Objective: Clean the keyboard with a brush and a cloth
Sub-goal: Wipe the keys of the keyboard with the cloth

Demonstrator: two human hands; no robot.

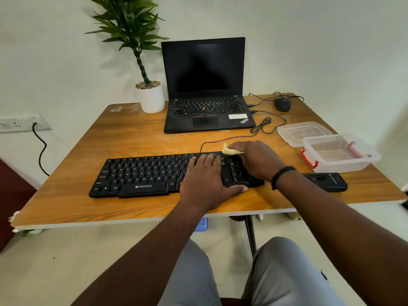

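Keyboard (154, 175): left hand (207, 177) flat on keys; right hand (256, 160) grips cloth (229, 150).

Even, soft daylight-like illumination; scene bright, no harsh highlights. Plant (130, 25) casts a diffuse shadow on the wall (320, 40) to its left and behind (source likely front-right). Mild sheen on table (141, 138). Wide-angle bowing at the frame edges. Focus sharp centrally; slight softness toward the corners.

One keyboard (154, 175), one cloth (229, 150), one laptop (205, 91) — two containers (340, 155).
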